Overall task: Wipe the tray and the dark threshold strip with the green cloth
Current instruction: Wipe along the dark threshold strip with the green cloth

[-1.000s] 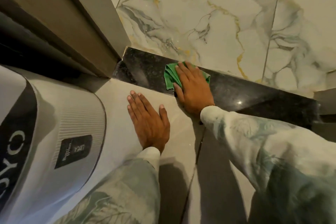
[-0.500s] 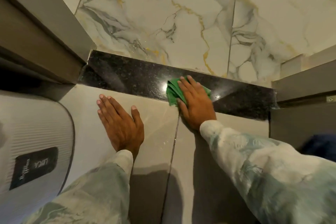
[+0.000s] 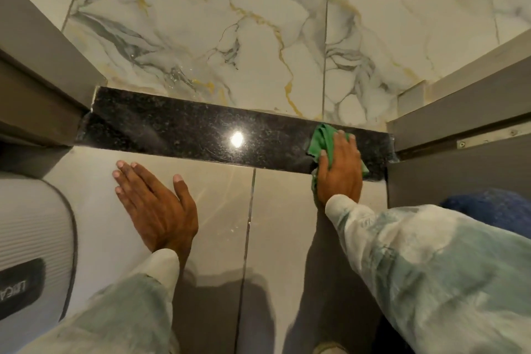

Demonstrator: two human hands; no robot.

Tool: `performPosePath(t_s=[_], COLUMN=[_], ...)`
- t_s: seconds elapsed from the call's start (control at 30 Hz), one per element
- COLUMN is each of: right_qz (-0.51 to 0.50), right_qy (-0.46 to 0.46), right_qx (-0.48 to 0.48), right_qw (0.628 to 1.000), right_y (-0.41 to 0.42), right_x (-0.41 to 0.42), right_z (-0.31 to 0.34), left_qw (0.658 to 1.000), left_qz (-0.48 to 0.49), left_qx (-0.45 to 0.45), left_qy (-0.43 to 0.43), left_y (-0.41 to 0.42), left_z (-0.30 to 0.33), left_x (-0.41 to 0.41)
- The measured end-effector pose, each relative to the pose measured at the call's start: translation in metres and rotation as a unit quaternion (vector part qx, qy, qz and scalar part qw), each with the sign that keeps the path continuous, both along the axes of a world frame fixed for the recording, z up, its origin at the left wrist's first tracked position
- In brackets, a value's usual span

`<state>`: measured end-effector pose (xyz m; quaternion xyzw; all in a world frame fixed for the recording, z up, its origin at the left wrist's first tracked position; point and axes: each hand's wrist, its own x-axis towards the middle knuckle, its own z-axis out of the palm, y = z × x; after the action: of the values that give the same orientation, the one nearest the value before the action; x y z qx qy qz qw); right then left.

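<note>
The dark threshold strip (image 3: 178, 131) is polished black stone that runs across the doorway between the grey floor tiles and the marble tiles. A light glints off its middle. My right hand (image 3: 340, 169) lies flat on the green cloth (image 3: 323, 139) and presses it onto the right end of the strip, close to the right door frame. Most of the cloth is hidden under the palm. My left hand (image 3: 156, 204) rests flat with spread fingers on the grey floor tile, just short of the strip, holding nothing. No tray is in view.
A white ribbed appliance (image 3: 31, 244) with a dark label stands at the left edge. Grey door frames (image 3: 43, 66) flank the strip on both sides. A blue object (image 3: 494, 205) lies by the right frame. White marble tiles with gold veins (image 3: 230, 31) lie beyond the strip.
My right hand has slid the green cloth along the strip from its left-middle part to its right end. The view has shifted right; my left hand stays flat on the tile.
</note>
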<state>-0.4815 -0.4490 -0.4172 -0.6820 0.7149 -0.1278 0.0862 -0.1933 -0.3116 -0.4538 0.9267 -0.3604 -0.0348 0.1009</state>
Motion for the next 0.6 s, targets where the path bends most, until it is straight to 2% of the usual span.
performPosePath(t_s=[0.13,0.23,0.33,0.4,0.5,0.53,0.6], right_qz=[-0.202,-0.26,-0.165,-0.044,0.143,0.178,0.186], right_qy=[-0.036,-0.054,-0.069,-0.08,-0.073,-0.07,-0.1], right_qx=[-0.025,-0.051,-0.036,-0.03,0.018,0.042,0.101], right_qw=[0.978,0.963,0.983,0.995,0.987,0.981,0.972], right_y=[-0.033,-0.053,-0.05,-0.042,-0.029,-0.028,-0.029], right_x=[-0.004,0.021,0.063,0.1,0.15,0.162,0.18], right_z=[-0.001,0.001,0.003,0.005,0.013,0.019,0.037], left_qw=[1.0,1.0,1.0,0.999,0.999,0.998,0.997], left_qz=[0.011,0.011,0.0,-0.008,-0.008,-0.012,-0.038], left_qx=[-0.005,-0.002,0.016,0.027,0.032,0.032,0.042], left_qy=[0.007,0.003,0.008,0.019,0.04,0.05,0.062], left_y=[0.0,0.001,0.001,0.001,-0.001,-0.001,0.001], left_z=[-0.003,-0.002,0.005,0.008,0.017,0.023,0.044], left_x=[0.002,0.001,0.002,0.001,-0.001,-0.001,0.003])
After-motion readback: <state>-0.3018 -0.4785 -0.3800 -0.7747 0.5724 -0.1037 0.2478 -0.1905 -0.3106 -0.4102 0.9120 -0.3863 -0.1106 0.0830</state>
